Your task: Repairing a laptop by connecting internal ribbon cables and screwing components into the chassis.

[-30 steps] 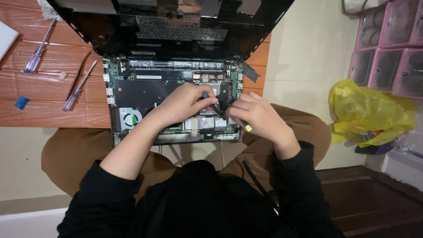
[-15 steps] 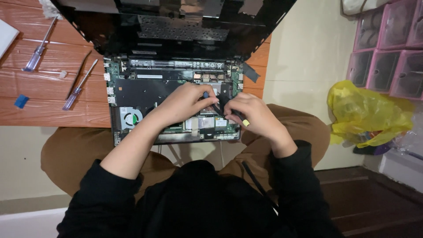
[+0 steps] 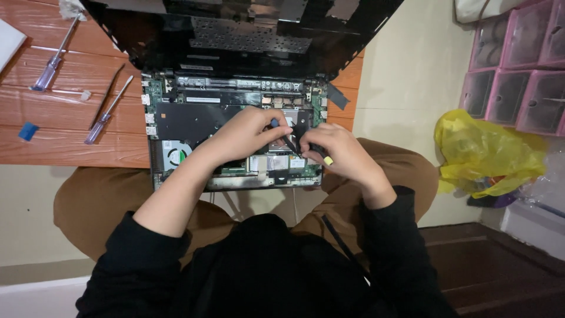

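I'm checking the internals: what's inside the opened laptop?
Opened laptop: cooling fan, black panel, green board. Left hand and right hand cover the middle.

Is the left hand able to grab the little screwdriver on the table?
Probably yes. The left hand rests on the open laptop, and the screwdriver lies just beside it on the table with nothing between.

My left hand [image 3: 244,134] and right hand [image 3: 340,154] are close together, fingers bent and pinching, with both arms reaching forward.

Head camera, steeply downward, close.
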